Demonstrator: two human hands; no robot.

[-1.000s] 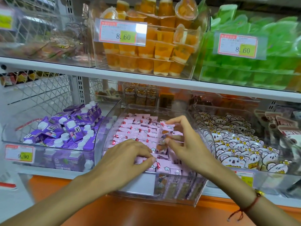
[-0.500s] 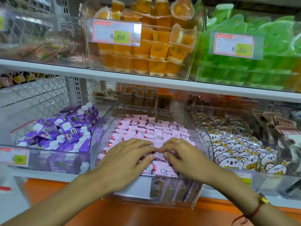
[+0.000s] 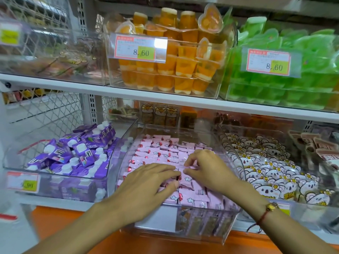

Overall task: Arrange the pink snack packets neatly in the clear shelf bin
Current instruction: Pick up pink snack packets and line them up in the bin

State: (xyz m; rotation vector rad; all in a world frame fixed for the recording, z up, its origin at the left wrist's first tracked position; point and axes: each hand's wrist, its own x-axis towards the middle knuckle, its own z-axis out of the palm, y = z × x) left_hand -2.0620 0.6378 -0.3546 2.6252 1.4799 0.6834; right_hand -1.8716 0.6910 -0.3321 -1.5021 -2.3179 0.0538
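Across the lower shelf [image 3: 275,111] of a white store rack, four clear bins stand side by side, and the clear shelf bin [image 3: 227,143] with the curved walls sits in the middle, its front edge hanging over the orange base panel [image 3: 165,244]. Above it, on the upper shelf [image 3: 55,82], one bin holds orange jelly cups [image 3: 176,70] and the bin at the right end holds green jelly cups [image 3: 293,85], each with a price tag reading 8.60. Left of the middle bin lie purple pouches with white caps [image 3: 77,154]; right of it are packets printed with koala faces [image 3: 271,173]. The pink snack packets [image 3: 165,149] fill the middle bin, lying in overlapping rows toward its back and left wall, while those near its front right corner sit looser and at mixed angles. Both forearms reach in over the bin's front edge. The left hand [image 3: 146,182] lies palm down on the packets with its fingers bent, thumb and fingertips closing on a packet near the bin's centre. The right hand [image 3: 207,169] meets it there, fingers curled and pinching packets at the same spot. A red cord bracelet with a gold bead [image 3: 269,209] circles the right wrist.
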